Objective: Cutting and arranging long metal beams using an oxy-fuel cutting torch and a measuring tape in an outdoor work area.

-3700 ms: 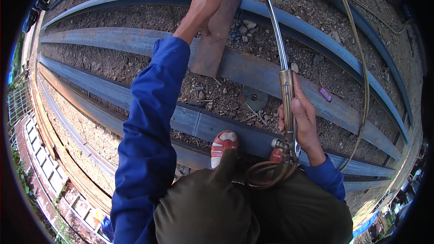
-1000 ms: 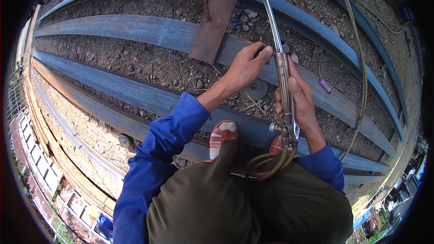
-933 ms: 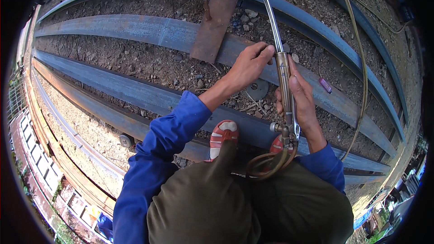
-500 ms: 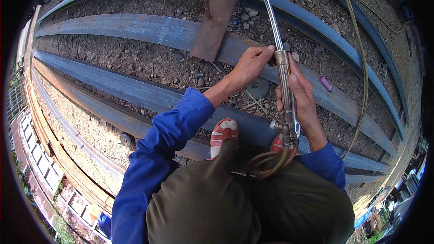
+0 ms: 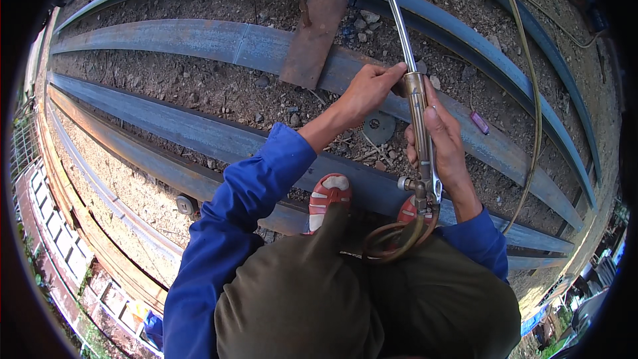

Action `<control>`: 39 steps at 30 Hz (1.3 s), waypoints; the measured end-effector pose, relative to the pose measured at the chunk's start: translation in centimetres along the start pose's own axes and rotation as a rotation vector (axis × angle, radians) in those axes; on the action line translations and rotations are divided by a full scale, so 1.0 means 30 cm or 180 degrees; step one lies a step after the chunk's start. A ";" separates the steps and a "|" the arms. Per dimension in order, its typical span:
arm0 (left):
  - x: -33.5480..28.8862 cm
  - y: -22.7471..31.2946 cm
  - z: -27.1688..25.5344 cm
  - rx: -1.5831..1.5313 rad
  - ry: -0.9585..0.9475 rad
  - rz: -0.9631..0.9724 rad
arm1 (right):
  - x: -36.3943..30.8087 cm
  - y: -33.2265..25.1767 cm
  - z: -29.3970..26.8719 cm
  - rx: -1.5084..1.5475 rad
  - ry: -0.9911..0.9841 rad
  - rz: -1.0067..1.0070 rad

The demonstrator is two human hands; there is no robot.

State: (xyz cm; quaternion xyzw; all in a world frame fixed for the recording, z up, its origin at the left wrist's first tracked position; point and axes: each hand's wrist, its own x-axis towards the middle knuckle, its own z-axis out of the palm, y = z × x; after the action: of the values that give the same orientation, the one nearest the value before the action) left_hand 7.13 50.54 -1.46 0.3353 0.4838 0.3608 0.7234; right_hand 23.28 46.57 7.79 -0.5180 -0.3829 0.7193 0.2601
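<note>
A gas cutting torch (image 5: 417,103) with a brass-coloured handle and long shiny tubes points away from me, its far end at the top edge of the view. My right hand (image 5: 448,143) wraps round the handle from the right. At the handle's far end, my left hand (image 5: 367,91) pinches a small dark knob on the left side, thumb against the handle. Below my right hand sits a brass valve fitting (image 5: 417,189), from which coiled hoses (image 5: 392,242) hang by my knees. A bright metal lever or wrench-like piece (image 5: 436,183) lies along the handle.
Long steel beams (image 5: 179,40) cross the dirt ground from left to right. A rusty plate (image 5: 316,46) lies across two of them beyond my left hand. Near the torch are a worn disc (image 5: 379,129) and a purple lighter-like object (image 5: 479,123). A hose (image 5: 531,93) runs along the right.
My left hand has turned slightly at the knob, its thumb tip a little farther up and right. My right hand and the torch stay nearly still.
</note>
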 end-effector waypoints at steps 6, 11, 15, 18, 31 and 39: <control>0.005 -0.009 -0.004 -0.0009 -0.0016 -0.0074 | 0.002 0.002 -0.002 -0.0007 -0.0016 0.0020; 0.001 0.001 -0.001 0.0000 -0.0017 -0.0104 | 0.000 -0.001 0.001 0.0037 0.0017 0.0076; 0.010 -0.015 -0.008 -0.0002 -0.0050 -0.0088 | 0.002 -0.001 0.000 0.0029 -0.0027 0.0032; 0.010 -0.014 -0.008 -0.0028 -0.0074 -0.0126 | 0.003 0.003 -0.002 0.0024 -0.0027 0.0017; -0.002 0.014 -0.006 0.0112 -0.0058 -0.0152 | 0.005 0.008 -0.005 0.0095 0.0003 0.0047; 0.005 -0.001 -0.009 0.0128 -0.0022 -0.0160 | 0.007 0.005 -0.002 0.0068 0.0021 0.0036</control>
State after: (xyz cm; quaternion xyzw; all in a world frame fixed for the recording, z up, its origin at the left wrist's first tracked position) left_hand 6.92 50.69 -1.62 0.3388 0.4966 0.3316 0.7270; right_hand 23.27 46.66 7.54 -0.5198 -0.3714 0.7231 0.2628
